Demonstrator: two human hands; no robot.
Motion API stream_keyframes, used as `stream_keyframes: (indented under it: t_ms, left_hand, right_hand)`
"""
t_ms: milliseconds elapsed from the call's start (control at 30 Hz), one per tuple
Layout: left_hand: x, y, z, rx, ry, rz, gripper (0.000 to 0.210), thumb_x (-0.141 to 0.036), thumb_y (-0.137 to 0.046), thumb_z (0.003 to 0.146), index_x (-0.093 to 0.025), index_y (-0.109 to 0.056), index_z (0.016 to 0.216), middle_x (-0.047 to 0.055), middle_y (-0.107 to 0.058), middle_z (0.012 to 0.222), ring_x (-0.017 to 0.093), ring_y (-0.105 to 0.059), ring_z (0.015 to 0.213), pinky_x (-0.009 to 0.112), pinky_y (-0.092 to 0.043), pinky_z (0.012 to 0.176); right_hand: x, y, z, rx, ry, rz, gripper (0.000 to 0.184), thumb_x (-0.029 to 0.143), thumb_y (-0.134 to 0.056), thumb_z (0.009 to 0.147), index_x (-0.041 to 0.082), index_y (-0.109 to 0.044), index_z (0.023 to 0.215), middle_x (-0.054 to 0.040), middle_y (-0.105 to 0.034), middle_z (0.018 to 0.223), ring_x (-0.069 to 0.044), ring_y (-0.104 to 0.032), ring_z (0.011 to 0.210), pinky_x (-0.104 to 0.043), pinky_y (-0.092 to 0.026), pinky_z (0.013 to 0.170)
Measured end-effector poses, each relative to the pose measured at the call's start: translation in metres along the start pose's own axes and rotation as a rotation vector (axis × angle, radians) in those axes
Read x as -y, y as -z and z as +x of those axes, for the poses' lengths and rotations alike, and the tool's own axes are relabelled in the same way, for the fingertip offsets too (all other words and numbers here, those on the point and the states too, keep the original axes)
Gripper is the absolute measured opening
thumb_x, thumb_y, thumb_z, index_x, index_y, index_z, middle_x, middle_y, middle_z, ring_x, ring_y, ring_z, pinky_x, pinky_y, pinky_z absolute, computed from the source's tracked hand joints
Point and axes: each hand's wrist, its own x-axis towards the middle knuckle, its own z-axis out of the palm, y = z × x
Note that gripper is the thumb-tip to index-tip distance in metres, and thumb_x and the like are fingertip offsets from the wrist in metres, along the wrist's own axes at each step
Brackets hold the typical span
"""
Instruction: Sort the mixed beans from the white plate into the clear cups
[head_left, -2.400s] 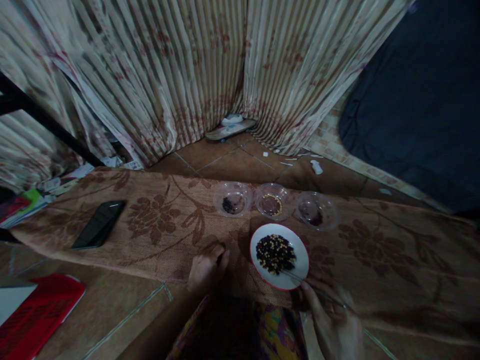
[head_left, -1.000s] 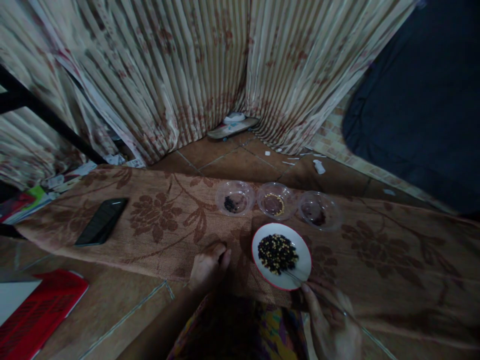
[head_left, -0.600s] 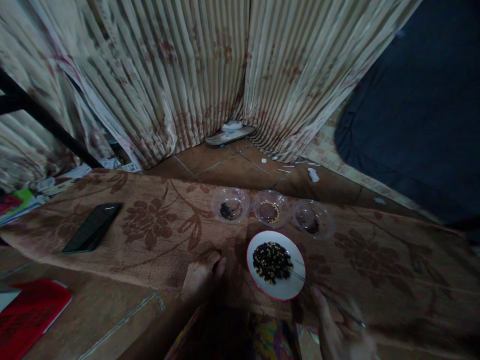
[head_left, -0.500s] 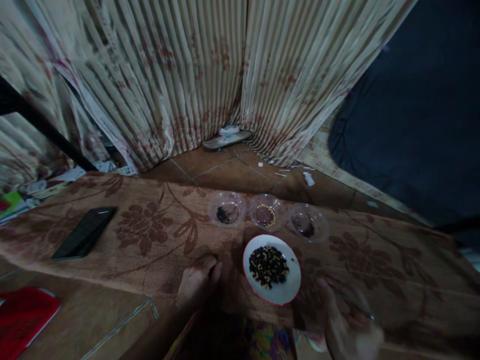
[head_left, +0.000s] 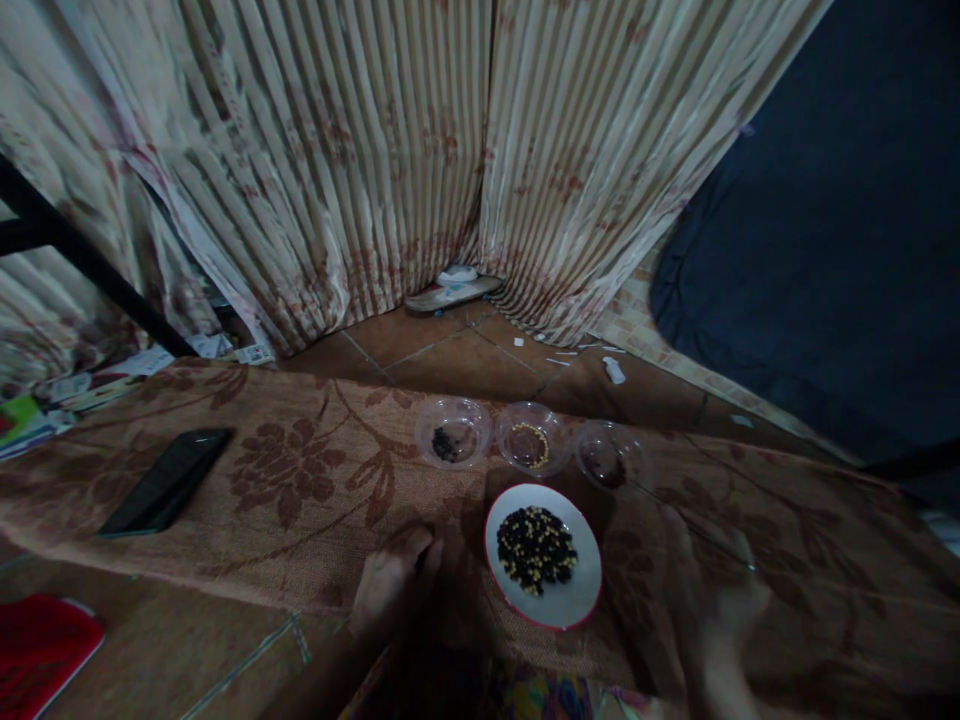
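- Tweezers-like tool (head_left: 731, 552) slanted through the right hand (head_left: 712, 590), its far end beside the right clear cup (head_left: 634, 455); blur hid whether that end gripped anything or touched the cup.
- Right thumb and fingers were closed on it near the tip end, a hold that probably gave fine control.
- White dish (head_left: 577, 590) with a red rim sat on the patterned cloth (head_left: 315, 560) between the two hands, likely so that both could reach it. Black and pale beans (head_left: 536, 545) lay heaped inside, its walls keeping them together.
- Left hand (head_left: 394, 580) rested on the cloth left of the dish, fingers curled together, perhaps just for support; whether the curl hid anything, I could not tell.
- Left cup (head_left: 476, 430) held dark pieces, the middle cup (head_left: 507, 440) pale ones, the right one something dark; standing in a row beyond the dish, they seemed arranged for easy access.
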Motion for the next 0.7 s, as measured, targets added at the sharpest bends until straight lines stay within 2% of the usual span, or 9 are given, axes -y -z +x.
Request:
stream_keyframes:
  t_ms: [100,167,267,367,433,567,700]
  left_hand:
    - [0.000,0.000,0.000,-0.005,0.005,0.015,0.024,-0.032,-0.042,0.096,-0.022,-0.056,0.079,0.001,-0.068,0.080,0.016,-0.067,0.077,0.024,-0.043,0.067]
    - [-0.001,0.000,0.000,-0.011,0.003,0.026,0.022,-0.031,-0.043,0.096,-0.023,-0.057,0.082,0.001,-0.068,0.080,0.016,-0.066,0.077,0.024,-0.042,0.065]
    - [-0.001,0.000,0.000,-0.020,0.000,0.047,0.024,-0.032,-0.043,0.097,-0.022,-0.057,0.080,0.001,-0.069,0.078,0.015,-0.066,0.073,0.025,-0.040,0.062]
    - [0.000,-0.002,0.000,-0.040,-0.011,0.071,0.028,-0.033,-0.042,0.097,-0.022,-0.055,0.075,0.001,-0.068,0.074,0.015,-0.065,0.070,0.025,-0.039,0.061]
    - [0.000,-0.003,0.000,-0.049,-0.016,0.076,0.029,-0.033,-0.042,0.097,-0.022,-0.054,0.074,0.002,-0.067,0.073,0.015,-0.065,0.070,0.025,-0.039,0.061]
    - [0.000,-0.003,0.000,-0.054,-0.012,0.056,0.027,-0.033,-0.041,0.097,-0.022,-0.054,0.075,0.002,-0.067,0.073,0.014,-0.064,0.070,0.024,-0.040,0.063]
    - [0.000,-0.003,0.000,-0.038,-0.024,0.046,0.026,-0.033,-0.042,0.097,-0.021,-0.054,0.076,0.002,-0.066,0.076,0.015,-0.065,0.073,0.024,-0.041,0.065]
  right_hand:
    - [0.008,0.015,-0.022,0.048,-0.144,0.078,0.043,0.056,-0.068,0.074,0.014,-0.070,0.082,-0.0122,-0.069,0.091,-0.028,-0.065,0.090,-0.045,-0.048,0.086]
    - [0.014,0.026,-0.038,0.126,-0.216,0.089,0.043,0.058,-0.070,0.071,0.016,-0.070,0.080,-0.0116,-0.070,0.093,-0.029,-0.064,0.093,-0.046,-0.047,0.089]
    - [0.019,0.038,-0.062,0.294,-0.262,0.078,0.041,0.058,-0.071,0.069,0.019,-0.072,0.079,-0.0101,-0.070,0.098,-0.029,-0.063,0.098,-0.044,-0.046,0.091]
    - [0.019,0.043,-0.081,0.388,-0.283,0.063,0.041,0.061,-0.069,0.070,0.020,-0.074,0.076,-0.0096,-0.068,0.104,-0.029,-0.062,0.101,-0.043,-0.047,0.090]
    - [0.017,0.044,-0.089,0.416,-0.261,0.048,0.042,0.062,-0.067,0.071,0.021,-0.075,0.076,-0.0097,-0.068,0.105,-0.029,-0.061,0.101,-0.043,-0.048,0.089]
    - [0.014,0.042,-0.095,0.462,-0.130,0.014,0.040,0.062,-0.065,0.074,0.023,-0.077,0.078,-0.0096,-0.068,0.103,-0.029,-0.060,0.100,-0.041,-0.049,0.084]
    - [0.012,0.041,-0.100,0.455,-0.064,-0.020,0.041,0.061,-0.060,0.080,0.023,-0.077,0.079,-0.0098,-0.068,0.103,-0.028,-0.058,0.102,-0.042,-0.047,0.086]
